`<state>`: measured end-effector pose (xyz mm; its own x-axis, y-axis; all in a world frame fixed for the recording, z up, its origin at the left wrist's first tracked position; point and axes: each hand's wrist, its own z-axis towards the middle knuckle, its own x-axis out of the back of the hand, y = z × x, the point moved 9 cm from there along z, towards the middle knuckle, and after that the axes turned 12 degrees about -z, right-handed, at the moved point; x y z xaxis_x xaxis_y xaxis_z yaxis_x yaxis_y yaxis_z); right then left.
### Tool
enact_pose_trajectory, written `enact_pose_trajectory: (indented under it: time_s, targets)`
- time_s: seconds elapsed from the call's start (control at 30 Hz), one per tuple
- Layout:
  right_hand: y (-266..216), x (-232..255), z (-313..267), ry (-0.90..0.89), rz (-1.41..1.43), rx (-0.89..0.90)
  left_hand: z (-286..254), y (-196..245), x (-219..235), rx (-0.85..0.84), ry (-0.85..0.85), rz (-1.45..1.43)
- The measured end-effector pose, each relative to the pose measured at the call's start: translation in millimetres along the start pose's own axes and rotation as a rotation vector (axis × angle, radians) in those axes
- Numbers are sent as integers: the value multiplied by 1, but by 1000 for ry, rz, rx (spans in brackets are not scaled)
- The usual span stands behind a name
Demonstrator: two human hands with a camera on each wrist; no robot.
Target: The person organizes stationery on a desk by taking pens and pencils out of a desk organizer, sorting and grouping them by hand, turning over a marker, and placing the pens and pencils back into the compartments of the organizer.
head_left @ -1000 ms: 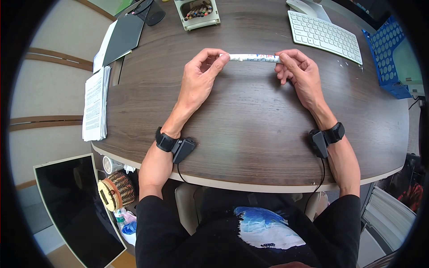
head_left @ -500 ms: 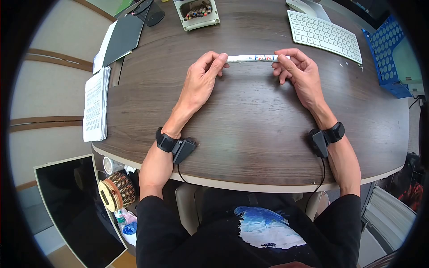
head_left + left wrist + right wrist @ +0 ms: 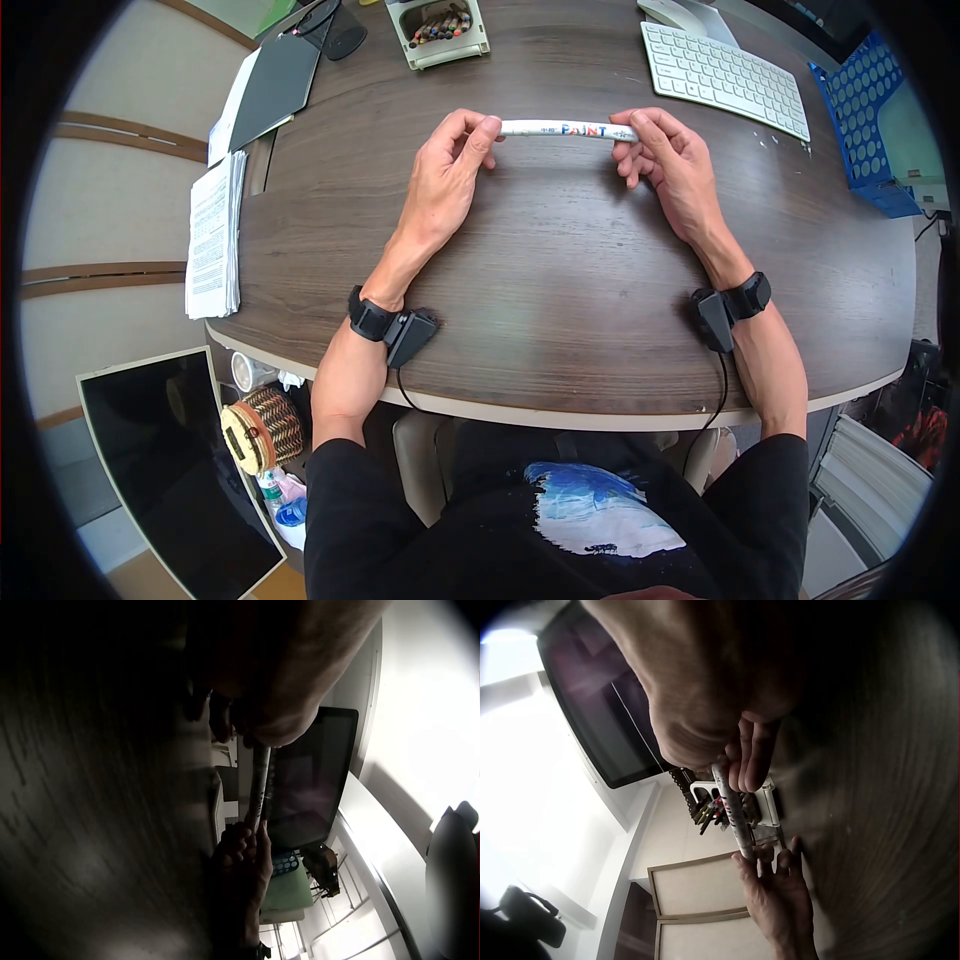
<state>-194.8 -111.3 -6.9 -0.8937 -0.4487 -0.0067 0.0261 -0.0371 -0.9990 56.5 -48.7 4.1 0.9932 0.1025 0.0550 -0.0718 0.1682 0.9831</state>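
A white paint marker point(image 3: 565, 130) with "PAINT" printed in coloured letters is held level above the desk between both hands. My left hand point(image 3: 447, 180) pinches its left end between thumb and forefinger. At the other end, my right hand point(image 3: 672, 170) grips it with thumb and forefinger, the remaining fingers loosely bent below. The left wrist view shows the marker point(image 3: 259, 784) spanning from one hand to the other. In the right wrist view the marker point(image 3: 733, 810) runs from the near fingers to the far hand's fingertips. Its two tips are covered by fingers.
Behind the hands on the desk point(image 3: 560, 300) stands a holder point(image 3: 450, 58) of coloured pencils. A white keyboard point(image 3: 725, 80) and mouse point(image 3: 675, 15) lie at the back right, beside a blue basket point(image 3: 870, 130). Stacked papers point(image 3: 215, 240) sit along the left edge.
The marker has rolled between the fingers, so its "PAINT" lettering now faces up toward the head camera. It shifted right, then back left slightly; both hands stay in nearly the same place.
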Motion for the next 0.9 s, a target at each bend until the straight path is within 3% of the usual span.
enact_pose_trajectory:
  time_s: [0.9]
  targets:
    - [1, 3, 0, 27, -4, -9, -3, -4, -2, 83, -55, 31]
